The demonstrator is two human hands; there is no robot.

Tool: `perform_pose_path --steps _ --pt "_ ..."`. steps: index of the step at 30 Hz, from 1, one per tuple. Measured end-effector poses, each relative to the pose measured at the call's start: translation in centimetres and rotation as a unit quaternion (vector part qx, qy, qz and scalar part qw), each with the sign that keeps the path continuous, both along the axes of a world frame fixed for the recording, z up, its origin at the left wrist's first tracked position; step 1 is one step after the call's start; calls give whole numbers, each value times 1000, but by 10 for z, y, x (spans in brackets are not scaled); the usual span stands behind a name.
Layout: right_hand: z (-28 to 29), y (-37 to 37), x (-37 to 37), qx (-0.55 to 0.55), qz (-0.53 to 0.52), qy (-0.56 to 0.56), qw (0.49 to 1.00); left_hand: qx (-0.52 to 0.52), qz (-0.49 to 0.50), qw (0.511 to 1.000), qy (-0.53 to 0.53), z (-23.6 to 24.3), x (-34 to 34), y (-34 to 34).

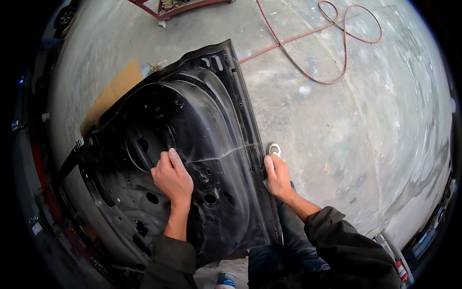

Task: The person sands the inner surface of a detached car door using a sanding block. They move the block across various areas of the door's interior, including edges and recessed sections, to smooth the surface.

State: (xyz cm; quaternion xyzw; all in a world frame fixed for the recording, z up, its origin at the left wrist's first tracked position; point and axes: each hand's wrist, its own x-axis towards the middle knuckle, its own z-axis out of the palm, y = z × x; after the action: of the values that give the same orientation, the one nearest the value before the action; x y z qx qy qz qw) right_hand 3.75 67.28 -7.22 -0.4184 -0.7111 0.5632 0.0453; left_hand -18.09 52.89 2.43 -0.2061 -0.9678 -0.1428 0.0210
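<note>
Cardboard (pixel 111 95) lies at the far left edge of the black car door (pixel 219 113), which sits in front of the person, over the grey floor (pixel 385 120). The left hand (pixel 174 179) is over the door's inner face, its fingers curled; I cannot tell whether they grip an edge there. The right hand (pixel 279 180) grips the door's right edge, fingers closed round it, just beside a shoe (pixel 274 149). Farther right, a red hose (pixel 346 53) loops across the floor.
</note>
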Motion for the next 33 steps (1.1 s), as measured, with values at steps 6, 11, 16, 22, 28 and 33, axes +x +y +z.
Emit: perform_pose_path --steps 6,11,16,22,28,33 --pt "-13 123 -122 -54 -192 139 970 -3 1 1000 -20 2 1 1" --pt "30 202 -300 105 -172 49 978 12 -8 1000 -5 2 -1 1" --pt "1 173 -299 145 -69 1 987 -2 16 1000 -14 -1 0 0" --pt "-36 184 -304 191 -79 39 978 -11 -4 1000 -9 3 -2 0" --pt "-27 207 -305 202 -83 91 972 29 -22 999 15 -9 -6 0" --pt "-25 173 -288 273 -68 81 956 -12 8 1000 -10 -6 -5 -4"
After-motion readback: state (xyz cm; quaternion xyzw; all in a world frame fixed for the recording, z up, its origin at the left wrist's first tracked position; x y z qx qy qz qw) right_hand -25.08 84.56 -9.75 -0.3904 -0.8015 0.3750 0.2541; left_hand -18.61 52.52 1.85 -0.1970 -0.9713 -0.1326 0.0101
